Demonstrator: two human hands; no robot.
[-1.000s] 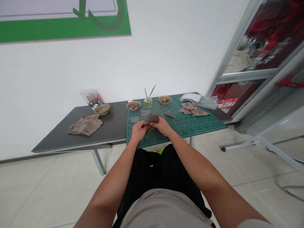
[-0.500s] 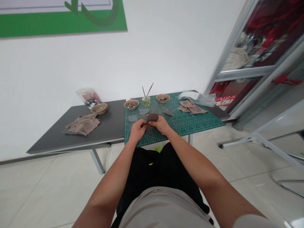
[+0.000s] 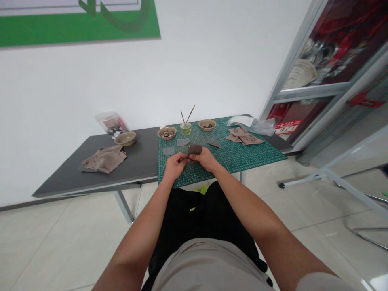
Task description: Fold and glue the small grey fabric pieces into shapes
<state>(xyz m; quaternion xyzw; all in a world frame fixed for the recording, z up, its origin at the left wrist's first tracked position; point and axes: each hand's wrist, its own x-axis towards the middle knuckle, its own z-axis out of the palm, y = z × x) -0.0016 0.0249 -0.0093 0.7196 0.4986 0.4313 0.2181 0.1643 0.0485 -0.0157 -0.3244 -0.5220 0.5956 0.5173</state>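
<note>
One dark-brown rounded piece (image 3: 195,149) is being pinched by the right hand (image 3: 206,159) above a green gridded mat (image 3: 242,157); for the left hand (image 3: 174,165), I cannot tell. A dark-grey desk (image 3: 140,161) along a white wall (image 3: 212,60) is carrying three tan bowls (image 3: 125,140) and two crumpled brown cloths (image 3: 104,159).

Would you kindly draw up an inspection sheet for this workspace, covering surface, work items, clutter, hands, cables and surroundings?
Surface: dark table, with a green gridded mat over much of its right side.
Work items: brown piece in hand; beyond it, a jar with two thin sticks.
Clutter: crumpled cloth on the mat, plastic bag behind it; second cloth at left.
Hands: right hand holds the piece; left hand has its fingertips at the near edge, grip too small to make out.
Cables: nothing seen.
Surroundings: white wall behind; framed glass panel at right.
</note>
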